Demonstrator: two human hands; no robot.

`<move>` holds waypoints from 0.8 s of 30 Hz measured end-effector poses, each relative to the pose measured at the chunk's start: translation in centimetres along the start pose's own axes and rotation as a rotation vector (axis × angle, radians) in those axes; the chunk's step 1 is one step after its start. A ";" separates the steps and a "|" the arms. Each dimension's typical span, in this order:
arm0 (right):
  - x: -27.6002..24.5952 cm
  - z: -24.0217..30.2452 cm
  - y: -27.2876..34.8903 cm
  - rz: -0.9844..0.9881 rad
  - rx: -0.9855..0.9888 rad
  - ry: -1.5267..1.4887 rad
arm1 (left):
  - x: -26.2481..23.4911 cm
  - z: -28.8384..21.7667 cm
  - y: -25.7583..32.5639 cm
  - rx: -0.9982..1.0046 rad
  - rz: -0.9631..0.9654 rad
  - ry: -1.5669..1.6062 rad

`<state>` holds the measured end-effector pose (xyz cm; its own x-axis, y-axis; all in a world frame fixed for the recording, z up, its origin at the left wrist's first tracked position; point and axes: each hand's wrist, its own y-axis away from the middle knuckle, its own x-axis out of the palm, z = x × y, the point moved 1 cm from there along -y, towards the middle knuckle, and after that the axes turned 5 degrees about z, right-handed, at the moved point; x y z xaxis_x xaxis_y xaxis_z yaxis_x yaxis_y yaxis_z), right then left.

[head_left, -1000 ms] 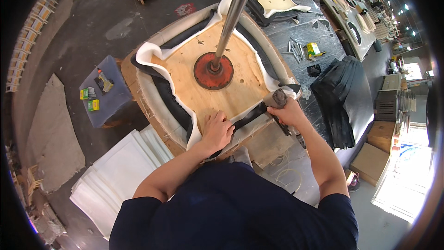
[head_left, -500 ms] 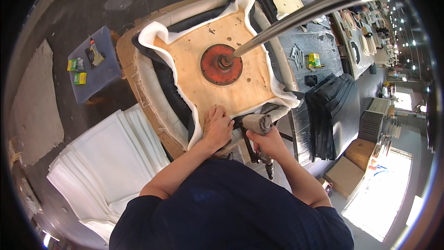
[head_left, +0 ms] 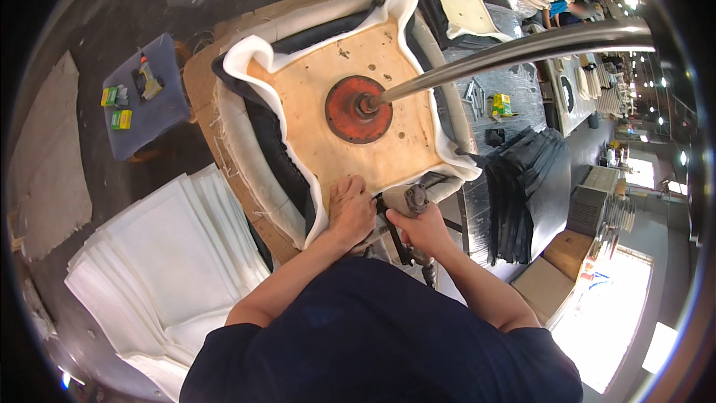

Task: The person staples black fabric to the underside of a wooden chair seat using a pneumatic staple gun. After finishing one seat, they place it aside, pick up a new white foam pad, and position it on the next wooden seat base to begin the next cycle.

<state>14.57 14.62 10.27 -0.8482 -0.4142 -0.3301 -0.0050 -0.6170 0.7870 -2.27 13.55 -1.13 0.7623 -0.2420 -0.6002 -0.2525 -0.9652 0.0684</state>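
An upturned seat base of bare plywood (head_left: 358, 157) lies in front of me, with white foam (head_left: 250, 52) and black fabric (head_left: 265, 142) wrapped around its rim. A red round plate (head_left: 356, 110) sits at its middle and a steel pole (head_left: 507, 48) rises from it toward the upper right. My left hand (head_left: 350, 213) presses the covering down at the near edge of the plywood. My right hand (head_left: 426, 227) grips a grey metal staple gun (head_left: 409, 200) right beside it, nose toward the same edge.
A stack of white foam sheets (head_left: 160, 254) lies at lower left. A small blue stool (head_left: 145, 108) holds green and yellow boxes and a tool. Black fabric (head_left: 526, 186) is piled at right beside a workbench, with cardboard boxes (head_left: 552, 283) below. Another person works at far upper right.
My view has swung so the seat base sits more central and the pole leans right. Both hands have come close together at the near edge, the gun next to my left hand.
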 end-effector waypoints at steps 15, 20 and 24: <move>-3.4 -7.5 2.1 -0.243 -0.351 -0.432 | -0.2 -2.8 -4.7 0.295 0.040 -0.086; -9.2 -7.0 0.4 -0.251 -0.276 -0.294 | 4.0 -4.7 -8.6 0.391 0.083 -0.126; -11.0 -6.2 -1.2 -0.159 -0.214 -0.178 | 4.7 -5.0 -9.2 0.391 0.071 -0.165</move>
<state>27.21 15.77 9.77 -0.9254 -0.1892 -0.3285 -0.0493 -0.7991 0.5991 6.61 20.80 -0.64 0.6372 -0.2567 -0.7267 -0.5320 -0.8287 -0.1738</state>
